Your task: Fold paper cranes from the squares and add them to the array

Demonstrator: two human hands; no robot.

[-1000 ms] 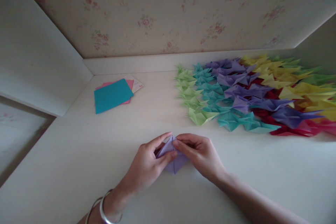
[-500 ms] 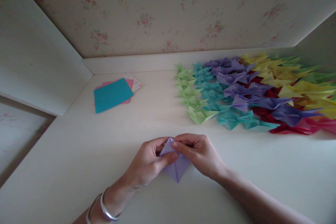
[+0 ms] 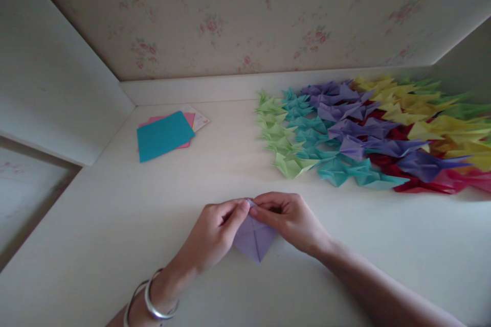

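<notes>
Between my two hands is a sheet of light purple origami paper (image 3: 255,241), folded into a diamond with a crease down its middle and one point toward me. My left hand (image 3: 220,232) pinches the paper's far tip between thumb and fingers. Right beside it, my right hand (image 3: 289,219) grips the same tip from the other side, its thumb on the upper face. The thumbs almost meet there, and the fingers beneath the paper are hidden. Two silver bangles (image 3: 151,299) circle my left wrist.
Rows of folded paper cranes (image 3: 341,133) in green, teal, purple, red and yellow fill the right rear of the white table (image 3: 115,225). At the left rear lie stacked sheets, a teal one (image 3: 164,136) on top. A floral-papered wall (image 3: 230,20) stands behind.
My left thumb has moved up from the paper's middle to its far tip, next to my right thumb. The right hand has barely shifted.
</notes>
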